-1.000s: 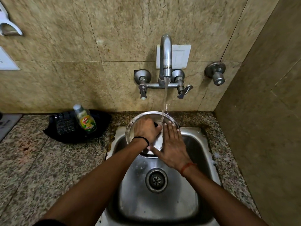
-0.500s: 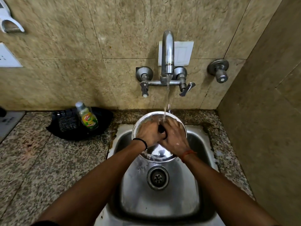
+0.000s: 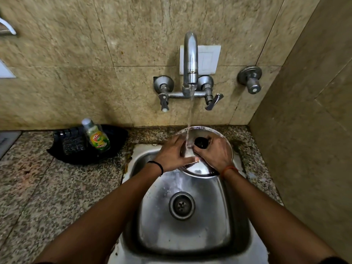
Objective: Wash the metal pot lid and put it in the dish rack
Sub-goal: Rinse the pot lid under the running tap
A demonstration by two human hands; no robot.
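The round metal pot lid [image 3: 199,169] with a black knob [image 3: 201,142] is held tilted over the back of the steel sink [image 3: 182,233], under water running from the tap [image 3: 190,60]. My right hand [image 3: 214,154] grips the lid at its knob. My left hand [image 3: 174,154] lies flat against the lid's left side, fingers spread, in the stream. Much of the lid is hidden by both hands. No dish rack is in view.
A black tray [image 3: 114,149] on the granite counter [image 3: 47,197] left of the sink holds a dish soap bottle [image 3: 97,137] and a dark scrubber [image 3: 73,143]. A wall [image 3: 314,130] stands close on the right. A separate valve [image 3: 250,79] sticks out of the back wall.
The knob has passed from my left hand to my right hand. My left hand now rubs the lid's left side. The lid stays under the running water.
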